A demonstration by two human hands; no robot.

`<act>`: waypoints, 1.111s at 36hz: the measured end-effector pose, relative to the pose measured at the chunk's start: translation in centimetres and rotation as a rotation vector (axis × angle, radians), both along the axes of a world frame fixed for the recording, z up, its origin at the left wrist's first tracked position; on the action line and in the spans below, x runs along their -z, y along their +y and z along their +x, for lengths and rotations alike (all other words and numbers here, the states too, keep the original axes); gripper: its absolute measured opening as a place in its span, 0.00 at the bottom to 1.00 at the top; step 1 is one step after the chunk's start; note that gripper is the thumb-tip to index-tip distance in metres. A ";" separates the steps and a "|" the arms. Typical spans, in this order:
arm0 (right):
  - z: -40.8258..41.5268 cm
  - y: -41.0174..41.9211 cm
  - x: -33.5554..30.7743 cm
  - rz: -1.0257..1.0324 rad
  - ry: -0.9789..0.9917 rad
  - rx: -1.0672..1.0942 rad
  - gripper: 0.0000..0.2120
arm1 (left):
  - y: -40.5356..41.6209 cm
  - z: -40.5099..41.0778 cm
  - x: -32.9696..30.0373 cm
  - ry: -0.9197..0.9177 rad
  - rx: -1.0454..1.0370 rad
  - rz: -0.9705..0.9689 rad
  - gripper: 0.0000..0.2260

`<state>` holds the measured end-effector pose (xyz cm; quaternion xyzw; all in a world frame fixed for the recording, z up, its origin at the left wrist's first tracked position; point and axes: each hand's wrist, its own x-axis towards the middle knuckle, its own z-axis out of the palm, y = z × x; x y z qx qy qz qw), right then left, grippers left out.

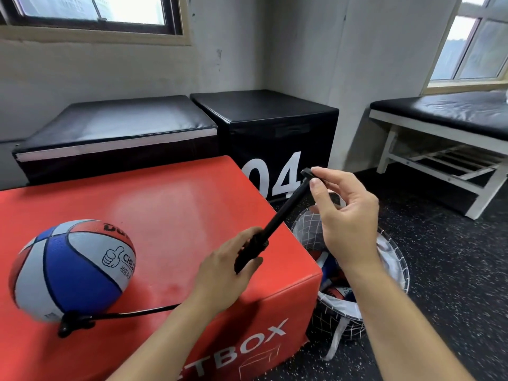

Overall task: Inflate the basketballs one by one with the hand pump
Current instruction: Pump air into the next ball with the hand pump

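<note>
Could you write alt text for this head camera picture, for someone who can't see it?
Left hand grips a black hand pump while right hand pinches its raised handle. The pump's hose runs to a red, white and blue basketball on a red padded box.

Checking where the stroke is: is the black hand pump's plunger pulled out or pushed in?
Pulled out. The black hand pump shows a long thin rod between the left hand on the barrel and the right hand pinching the T-handle.

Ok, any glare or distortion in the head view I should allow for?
Head view: both windows are blown out to white; a soft sheen lies on the red box top; wide-angle bending curves the edges; the basketball print and pump stay sharp.
</note>
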<state>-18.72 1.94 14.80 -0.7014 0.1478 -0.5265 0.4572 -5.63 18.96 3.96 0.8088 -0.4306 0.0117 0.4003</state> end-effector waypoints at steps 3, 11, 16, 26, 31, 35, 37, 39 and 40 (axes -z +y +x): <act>0.1 0.4 -0.2 -0.042 0.012 0.010 0.08 | 0.4 0.2 -0.1 -0.006 -0.013 0.007 0.34; 0.5 0.8 0.3 -0.049 0.015 -0.013 0.08 | 1.5 1.1 0.0 -0.004 -0.017 -0.012 0.37; 1.2 1.6 1.0 -0.062 0.051 -0.042 0.08 | 1.8 1.5 0.0 -0.001 -0.020 -0.015 0.35; 2.8 3.6 3.2 -0.055 0.118 -0.134 0.08 | 1.9 1.5 -0.4 0.021 -0.039 -0.028 0.35; 3.6 4.5 4.6 -0.068 0.158 -0.167 0.09 | 2.0 1.4 -0.6 0.032 -0.044 -0.042 0.35; 3.7 5.4 5.8 -0.116 0.198 -0.187 0.09 | 1.8 1.2 -0.8 0.026 -0.050 -0.042 0.34; 3.7 5.7 6.1 -0.140 0.212 -0.188 0.09 | 1.4 1.1 -0.8 0.027 -0.050 -0.045 0.33; 3.8 5.7 6.2 -0.150 0.219 -0.185 0.09 | 1.2 1.0 -0.7 0.033 -0.050 -0.055 0.32; 3.7 5.5 6.2 -0.160 0.224 -0.177 0.09 | 0.9 0.8 -0.6 0.029 -0.045 -0.061 0.31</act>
